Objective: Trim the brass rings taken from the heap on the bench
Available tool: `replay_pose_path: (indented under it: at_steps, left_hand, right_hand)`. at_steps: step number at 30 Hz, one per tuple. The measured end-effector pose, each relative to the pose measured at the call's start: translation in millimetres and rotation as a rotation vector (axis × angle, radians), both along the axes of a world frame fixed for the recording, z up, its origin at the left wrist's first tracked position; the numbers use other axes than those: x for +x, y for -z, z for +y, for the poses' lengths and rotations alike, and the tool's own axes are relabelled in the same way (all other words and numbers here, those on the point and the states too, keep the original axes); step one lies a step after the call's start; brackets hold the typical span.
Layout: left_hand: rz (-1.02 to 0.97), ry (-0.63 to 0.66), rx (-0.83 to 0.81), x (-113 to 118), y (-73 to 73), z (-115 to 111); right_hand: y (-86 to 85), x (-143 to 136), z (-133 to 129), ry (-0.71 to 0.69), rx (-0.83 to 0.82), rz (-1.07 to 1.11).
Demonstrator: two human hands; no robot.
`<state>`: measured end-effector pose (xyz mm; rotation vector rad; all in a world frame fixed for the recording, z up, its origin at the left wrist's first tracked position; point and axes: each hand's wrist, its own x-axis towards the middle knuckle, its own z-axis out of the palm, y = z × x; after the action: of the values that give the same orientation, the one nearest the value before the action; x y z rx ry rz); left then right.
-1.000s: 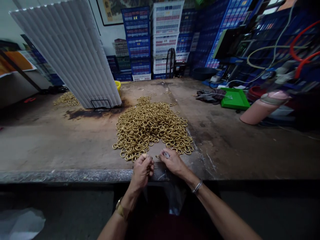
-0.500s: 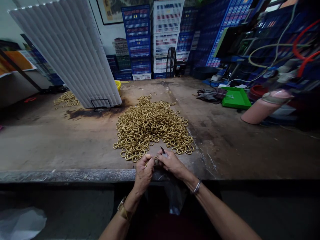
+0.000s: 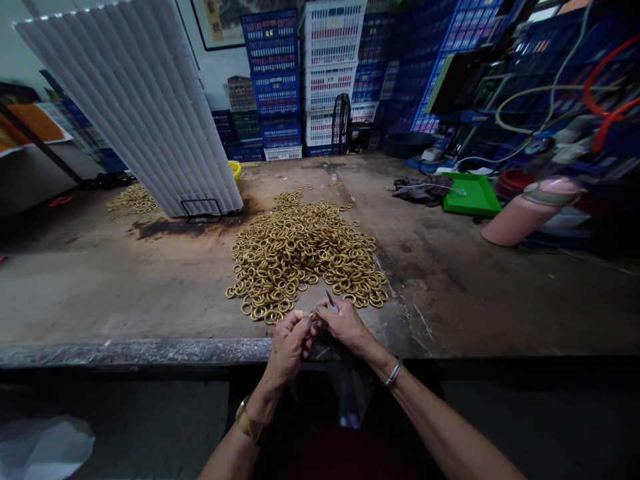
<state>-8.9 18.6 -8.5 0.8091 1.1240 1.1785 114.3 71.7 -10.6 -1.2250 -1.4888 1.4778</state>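
Note:
A heap of brass-coloured rings (image 3: 305, 247) lies on the wooden table (image 3: 165, 293), just beyond my hands. My left hand (image 3: 291, 339) is closed on a ring (image 3: 313, 315) at the table's front edge, its fingertips close to those of the other hand. My right hand (image 3: 343, 323) is closed round a small blade (image 3: 330, 299) whose dark point sticks up past the fingers. The ring is partly hidden between the two hands.
A tall white corrugated panel (image 3: 135, 100) stands in a wire holder at the left, with a smaller ring pile (image 3: 134, 199) behind it. At the right are a green tray (image 3: 471, 195), a pink cylinder (image 3: 525, 213) and dark gloves (image 3: 420, 189).
My left hand has turned slightly, and its fingers are nearer the right hand's fingertips. The blade in my right hand has shifted a little to the right and stands more upright.

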Motion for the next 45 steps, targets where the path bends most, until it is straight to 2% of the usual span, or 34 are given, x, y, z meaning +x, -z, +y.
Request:
replay_pose_path:
  at_steps: [6,11,13,18,26,28,31,34,37,41,45]
  left_hand:
    - [0.038,-0.031,0.016,-1,6.0,1]
    - [0.105,-0.058,0.053,-1,10.9,1]
    - [0.141,-0.066,0.068,-1,11.7,1]
    - [0.189,-0.068,0.106,-1,7.2,1]
    - [0.211,-0.122,0.107,2,1.5,-3]
    - [0.148,-0.088,0.102,3,-2.3,-7]
    - [-0.057,-0.032,0.046,4,-7.9,-11]
    - [-0.282,-0.024,-0.074,1,-7.7,-9]
    - [-0.414,-0.022,-0.149,-3,-3.0,-6]
    - [-0.438,-0.023,-0.178,-4,-0.7,-4]
    - [-0.490,0.009,-0.158,-2,-1.4,-4]
  right_hand:
    - [5.7,2,1,-0.018,0.151,-0.163]
    - [3.6,6,-5,-0.149,0.423,-0.417]
    - [2.0,7,-7,-0.199,0.485,-0.517]
    - [-3.3,7,-11,-0.254,0.502,-0.718]
    - [-3.7,8,-8,-0.269,0.474,-0.843]
    - [-1.1,11,-6,-0.252,0.459,-0.894]
    - [1.5,15,-2,-0.187,0.475,-0.933]
    - [1.5,23,1,-0.021,0.500,-0.972]
    - [0.0,34,6,0.117,0.459,-1.078]
    - [-0.6,44,10,0.121,0.385,-1.218]
    - [1.9,45,12,0.102,0.377,-1.263]
